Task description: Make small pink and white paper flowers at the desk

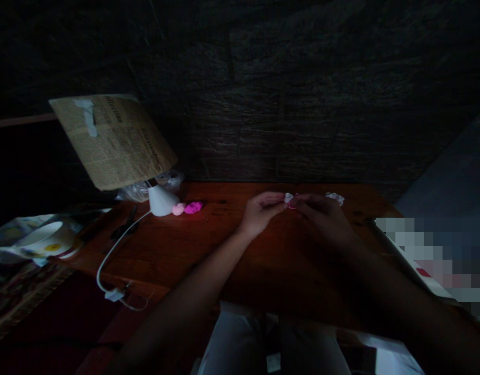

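Over the wooden table (208,245), my left hand (261,211) and my right hand (321,211) meet at the fingertips. Between them they pinch a small white-and-pink piece (288,198); it is too small and dark to tell its kind. Fingers cover much of it. Just behind my right hand lies a crumpled whitish piece (336,197), partly hidden. Farther left, a pale pink lump (179,209) and a bright magenta lump (193,208) with uneven edges sit side by side on the table.
A lamp with a newsprint shade (118,140) and white base (161,202) stands at the left; its cord (102,265) drops over the edge. Dark scissors (124,229) lie beside it. A white cup-like container (48,239) is at far left. A dark wall (255,104) rises behind.
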`<state>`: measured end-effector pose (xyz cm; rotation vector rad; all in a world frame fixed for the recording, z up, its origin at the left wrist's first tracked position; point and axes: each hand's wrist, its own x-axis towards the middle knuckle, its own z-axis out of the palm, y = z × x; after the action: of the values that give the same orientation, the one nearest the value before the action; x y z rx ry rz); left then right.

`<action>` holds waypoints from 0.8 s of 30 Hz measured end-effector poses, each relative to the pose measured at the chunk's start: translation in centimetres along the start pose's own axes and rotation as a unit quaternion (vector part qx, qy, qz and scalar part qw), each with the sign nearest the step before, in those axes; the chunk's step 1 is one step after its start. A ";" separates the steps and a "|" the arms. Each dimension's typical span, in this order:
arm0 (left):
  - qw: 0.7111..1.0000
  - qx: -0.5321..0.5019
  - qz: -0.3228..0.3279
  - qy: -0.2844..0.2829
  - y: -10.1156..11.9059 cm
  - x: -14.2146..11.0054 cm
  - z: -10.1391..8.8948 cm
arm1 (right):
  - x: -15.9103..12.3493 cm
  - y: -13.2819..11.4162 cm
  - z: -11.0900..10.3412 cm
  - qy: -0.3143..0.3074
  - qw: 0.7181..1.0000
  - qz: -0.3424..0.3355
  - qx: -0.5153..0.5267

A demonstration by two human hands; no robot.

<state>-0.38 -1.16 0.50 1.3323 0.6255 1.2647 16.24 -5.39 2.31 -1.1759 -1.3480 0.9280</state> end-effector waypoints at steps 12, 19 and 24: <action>0.999 0.038 0.013 -0.017 0.3 -0.2 0.1 | 0.1 0.3 0.1 0.007 1.000 -0.009 0.002; 0.999 0.035 0.009 -0.007 0.0 -0.1 0.1 | 0.0 0.1 0.1 0.007 1.000 -0.024 -0.001; 0.999 0.046 0.023 0.009 0.2 -0.2 0.2 | -0.1 -0.1 0.3 0.013 1.000 -0.024 -0.001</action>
<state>-0.29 -1.45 0.63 1.4190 0.6756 1.2988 15.94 -5.49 2.38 -1.1486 -1.3517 0.8745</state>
